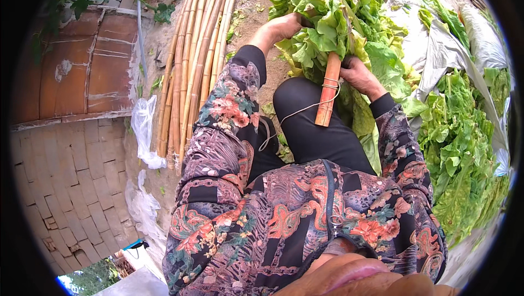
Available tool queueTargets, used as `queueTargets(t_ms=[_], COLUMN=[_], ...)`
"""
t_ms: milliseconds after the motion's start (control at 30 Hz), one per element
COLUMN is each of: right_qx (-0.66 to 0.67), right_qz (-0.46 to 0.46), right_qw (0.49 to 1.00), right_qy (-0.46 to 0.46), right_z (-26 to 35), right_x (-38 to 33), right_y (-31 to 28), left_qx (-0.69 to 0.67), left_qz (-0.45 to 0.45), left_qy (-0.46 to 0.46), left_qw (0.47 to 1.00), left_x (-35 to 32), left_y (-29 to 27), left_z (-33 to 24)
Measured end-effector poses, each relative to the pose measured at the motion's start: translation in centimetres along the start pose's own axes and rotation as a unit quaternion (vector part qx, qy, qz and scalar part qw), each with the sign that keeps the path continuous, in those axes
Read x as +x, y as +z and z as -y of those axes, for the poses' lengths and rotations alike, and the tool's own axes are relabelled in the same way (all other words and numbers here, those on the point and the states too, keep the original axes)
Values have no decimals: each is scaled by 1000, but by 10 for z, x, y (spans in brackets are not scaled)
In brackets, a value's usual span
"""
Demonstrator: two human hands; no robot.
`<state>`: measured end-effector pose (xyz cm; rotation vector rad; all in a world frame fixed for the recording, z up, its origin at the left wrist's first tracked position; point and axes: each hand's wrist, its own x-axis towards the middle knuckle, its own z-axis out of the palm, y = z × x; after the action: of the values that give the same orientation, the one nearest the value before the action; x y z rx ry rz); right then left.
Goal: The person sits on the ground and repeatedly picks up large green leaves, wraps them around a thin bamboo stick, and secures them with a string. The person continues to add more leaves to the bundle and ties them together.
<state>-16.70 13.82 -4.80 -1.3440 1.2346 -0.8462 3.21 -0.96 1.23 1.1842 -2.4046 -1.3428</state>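
A bamboo pole (pixel 328 91) rests across my lap, wound with pale string (pixel 305 109) near its cut end. Large green leaves (pixel 327 18) hang bunched along the pole. My left hand (pixel 284 26) reaches into the leaves on the pole's left side and grips them. My right hand (pixel 355 73) is closed around leaf stems against the right side of the pole, just above the string wraps. The fingertips of both hands are hidden by foliage.
A bundle of long bamboo poles (pixel 191 61) lies on the dirt to my left. More green leaves (pixel 458 148) are heaped on a grey tarp (pixel 442 50) at right. A brick paving (pixel 71 187), white plastic scraps (pixel 143 127) and a rusty metal sheet (pixel 82 61) are at left.
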Motion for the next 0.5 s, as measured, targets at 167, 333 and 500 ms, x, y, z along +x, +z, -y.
queueTargets(t_ms=[167, 333, 500], right_qx=[-43, 99, 372], right_qz=[-101, -269, -238], right_qw=[993, 940, 889], right_qy=[-42, -187, -118], right_z=[-2, -26, -56], right_x=[2, 56, 133], right_y=[-2, 2, 32], left_qx=[456, 449, 277], left_qz=[-85, -217, -250], left_qy=[87, 239, 199], left_qw=[882, 833, 906], left_x=[-37, -53, -45], left_y=[7, 83, 137], left_z=[-98, -102, -81])
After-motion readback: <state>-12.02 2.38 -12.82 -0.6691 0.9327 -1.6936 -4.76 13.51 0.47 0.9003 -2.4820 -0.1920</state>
